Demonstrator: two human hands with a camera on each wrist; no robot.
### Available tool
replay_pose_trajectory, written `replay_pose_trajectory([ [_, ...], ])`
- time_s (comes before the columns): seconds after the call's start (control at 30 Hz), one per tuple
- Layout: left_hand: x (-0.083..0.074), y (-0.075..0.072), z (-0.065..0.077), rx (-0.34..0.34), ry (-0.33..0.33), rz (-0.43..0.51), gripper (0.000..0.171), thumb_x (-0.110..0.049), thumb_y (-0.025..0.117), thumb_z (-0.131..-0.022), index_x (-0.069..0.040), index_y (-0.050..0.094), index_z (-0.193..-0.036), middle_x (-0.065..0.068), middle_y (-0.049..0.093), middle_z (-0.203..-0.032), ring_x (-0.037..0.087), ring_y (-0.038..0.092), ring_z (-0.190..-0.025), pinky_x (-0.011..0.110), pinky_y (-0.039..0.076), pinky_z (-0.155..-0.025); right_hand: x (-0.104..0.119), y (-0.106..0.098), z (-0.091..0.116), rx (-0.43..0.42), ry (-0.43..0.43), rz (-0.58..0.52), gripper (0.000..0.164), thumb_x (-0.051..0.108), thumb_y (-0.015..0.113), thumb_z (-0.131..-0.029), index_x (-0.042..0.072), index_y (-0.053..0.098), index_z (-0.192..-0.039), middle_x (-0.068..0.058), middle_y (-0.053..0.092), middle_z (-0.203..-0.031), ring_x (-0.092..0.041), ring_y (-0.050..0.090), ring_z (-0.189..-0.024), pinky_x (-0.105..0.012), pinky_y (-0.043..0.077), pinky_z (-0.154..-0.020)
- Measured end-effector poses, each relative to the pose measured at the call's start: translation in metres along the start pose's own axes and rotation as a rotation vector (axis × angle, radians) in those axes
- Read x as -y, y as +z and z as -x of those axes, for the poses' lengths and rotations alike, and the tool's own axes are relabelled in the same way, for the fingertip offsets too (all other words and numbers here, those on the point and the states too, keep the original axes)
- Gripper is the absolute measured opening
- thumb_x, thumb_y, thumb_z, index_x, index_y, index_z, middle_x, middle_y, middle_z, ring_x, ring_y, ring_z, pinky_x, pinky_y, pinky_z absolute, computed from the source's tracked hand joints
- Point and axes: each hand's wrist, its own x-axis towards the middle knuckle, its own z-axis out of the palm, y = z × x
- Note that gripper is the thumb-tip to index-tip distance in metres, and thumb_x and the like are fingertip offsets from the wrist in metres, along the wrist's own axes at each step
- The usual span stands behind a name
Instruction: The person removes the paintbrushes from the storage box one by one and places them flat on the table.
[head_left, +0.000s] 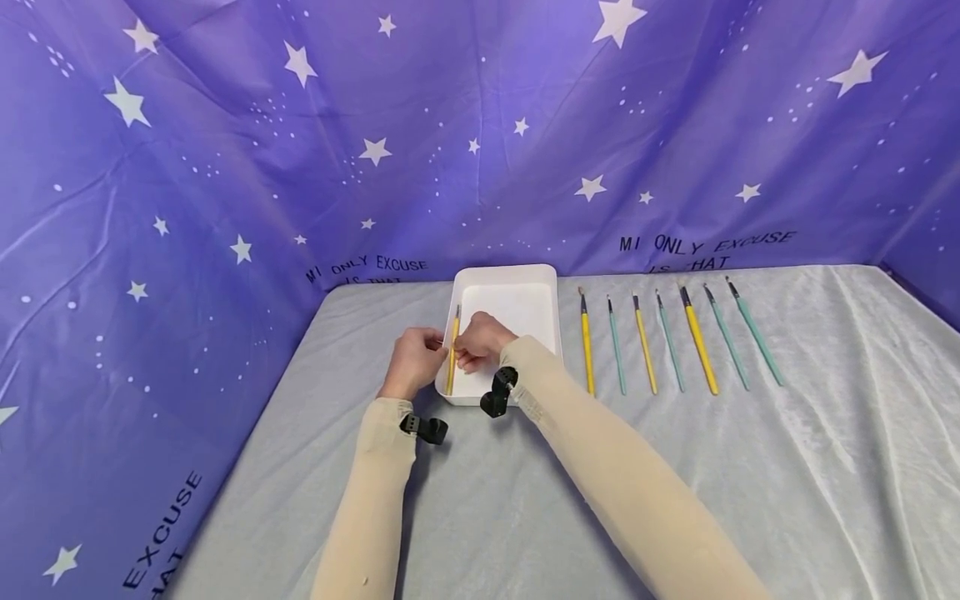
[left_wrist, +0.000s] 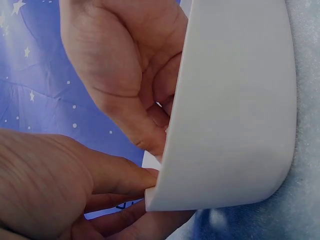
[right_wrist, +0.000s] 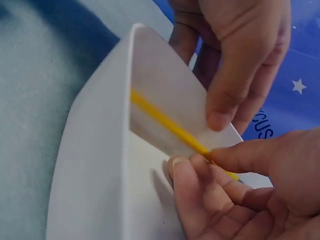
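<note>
A white rectangular tray (head_left: 506, 274) lies on the cloth-covered table. Along its left wall, inside, is a yellow-handled paintbrush (head_left: 451, 375), bristle end away from me. My right hand (head_left: 484, 337) reaches into the tray and pinches the brush handle (right_wrist: 167, 122) between thumb and fingers. The left hand (head_left: 414, 360) grips the tray's left wall, its thumb over the rim and its fingers outside, as the right wrist view shows. In the left wrist view the tray's outer wall (left_wrist: 235, 110) hides the brush.
Right of the tray, several paintbrushes lie side by side, among them a thick yellow one (head_left: 699, 342) and a teal one (head_left: 756, 333). Grey plush cloth (head_left: 570, 517) covers the table. A purple star-printed curtain (head_left: 465, 100) stands behind and at the left.
</note>
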Motion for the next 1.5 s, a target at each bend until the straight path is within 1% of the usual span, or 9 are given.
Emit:
replay_pose_trajectory([
  [0.1, -0.001, 0.0, -0.001, 0.007, 0.001, 0.005, 0.023, -0.003, 0.065, -0.094, 0.001, 0.074, -0.114, 0.018, 0.073, -0.104, 0.027, 0.068, -0.093, 0.035, 0.056, -0.077, 0.002, 0.002, 0.002, -0.02, 0.002, 0.001, 0.019, 0.003, 0.056, -0.099, -0.013, 0.065, -0.096, -0.008, 0.062, -0.061, -0.01, 0.059, -0.048, -0.022, 0.057, -0.055],
  [0.3, 0.0, 0.0, -0.001, 0.006, -0.009, 0.008, 0.023, -0.003, 0.064, -0.094, 0.001, 0.074, -0.115, 0.017, 0.073, -0.102, 0.027, 0.068, -0.091, 0.035, 0.056, -0.076, 0.0, 0.005, 0.002, -0.069, 0.011, -0.035, 0.015, 0.002, 0.063, -0.096, -0.012, 0.066, -0.099, -0.012, 0.07, -0.066, -0.012, 0.064, -0.051, -0.029, 0.062, -0.069],
  [0.43, 0.001, 0.0, -0.001, -0.003, 0.002, -0.005, 0.023, -0.003, 0.065, -0.093, 0.001, 0.074, -0.114, 0.017, 0.074, -0.102, 0.027, 0.068, -0.091, 0.035, 0.056, -0.076, -0.001, 0.005, 0.002, -0.096, 0.021, -0.015, 0.013, 0.001, 0.063, -0.094, -0.012, 0.066, -0.096, -0.011, 0.068, -0.063, -0.013, 0.065, -0.051, -0.03, 0.062, -0.068],
  [0.6, 0.001, 0.0, -0.002, -0.006, 0.007, -0.004, 0.024, -0.003, 0.064, -0.093, 0.001, 0.074, -0.114, 0.018, 0.074, -0.103, 0.028, 0.069, -0.093, 0.035, 0.057, -0.078, 0.0, -0.003, 0.004, -0.159, -0.006, 0.117, 0.013, 0.003, 0.065, -0.089, -0.008, 0.071, -0.095, -0.004, 0.065, -0.061, -0.011, 0.064, -0.057, -0.019, 0.054, -0.061],
  [0.7, 0.001, 0.001, -0.002, -0.003, 0.005, 0.003, 0.024, -0.003, 0.064, -0.093, 0.001, 0.074, -0.115, 0.018, 0.074, -0.104, 0.028, 0.069, -0.093, 0.035, 0.057, -0.077, 0.0, -0.007, 0.006, -0.163, -0.024, 0.134, 0.013, 0.003, 0.065, -0.086, -0.005, 0.073, -0.093, -0.002, 0.065, -0.06, -0.01, 0.064, -0.059, -0.017, 0.048, -0.06],
  [0.93, 0.002, 0.001, -0.001, 0.001, 0.006, 0.01, 0.024, -0.003, 0.064, -0.093, 0.002, 0.073, -0.115, 0.018, 0.073, -0.103, 0.027, 0.068, -0.092, 0.035, 0.057, -0.077, -0.002, -0.015, 0.013, -0.151, -0.035, 0.096, 0.012, 0.003, 0.066, -0.088, -0.006, 0.073, -0.093, -0.002, 0.065, -0.061, -0.01, 0.063, -0.058, -0.018, 0.051, -0.059],
  [1.1, 0.002, 0.0, -0.001, 0.0, -0.004, 0.004, 0.025, -0.002, 0.064, -0.093, 0.002, 0.073, -0.117, 0.018, 0.073, -0.103, 0.026, 0.067, -0.091, 0.034, 0.056, -0.076, -0.004, -0.018, 0.015, -0.107, -0.027, -0.026, 0.015, -0.001, 0.066, -0.089, -0.009, 0.07, -0.102, -0.006, 0.068, -0.065, -0.011, 0.066, -0.056, -0.024, 0.059, -0.062],
  [1.23, 0.001, -0.001, 0.0, 0.0, -0.007, 0.003, 0.026, -0.002, 0.064, -0.093, 0.003, 0.073, -0.118, 0.018, 0.073, -0.103, 0.027, 0.067, -0.09, 0.034, 0.056, -0.076, -0.007, -0.021, 0.015, -0.088, -0.02, -0.106, 0.016, -0.004, 0.066, -0.088, -0.011, 0.068, -0.103, -0.008, 0.068, -0.068, -0.012, 0.068, -0.058, -0.028, 0.062, -0.069],
  [1.5, 0.0, -0.001, 0.0, 0.005, -0.023, 0.006, 0.027, -0.003, 0.063, -0.095, 0.002, 0.072, -0.12, 0.018, 0.072, -0.105, 0.027, 0.067, -0.092, 0.036, 0.057, -0.077, -0.008, -0.032, 0.025, -0.062, -0.04, -0.119, 0.015, -0.003, 0.067, -0.09, -0.01, 0.066, -0.104, -0.013, 0.071, -0.079, -0.015, 0.07, -0.062, -0.035, 0.063, -0.078],
])
